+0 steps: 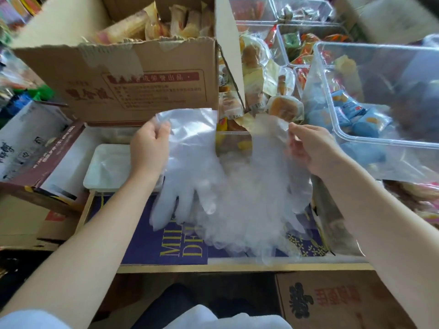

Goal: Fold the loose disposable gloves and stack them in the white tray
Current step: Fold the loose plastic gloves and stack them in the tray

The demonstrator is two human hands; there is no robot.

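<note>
My left hand pinches the cuff of a clear disposable glove and holds it up, its fingers hanging down. My right hand pinches the cuff of a second clear glove to the right. Below both lies a heap of loose gloves on a dark blue box lid. The white tray sits left of my left hand, partly hidden by my wrist, with clear plastic lying in it.
A torn cardboard box of wrapped snacks stands behind. A large clear tub with blue packets is at the right, more clear bins of pastries behind it. A maroon carton lies left. Another cardboard box is near my lap.
</note>
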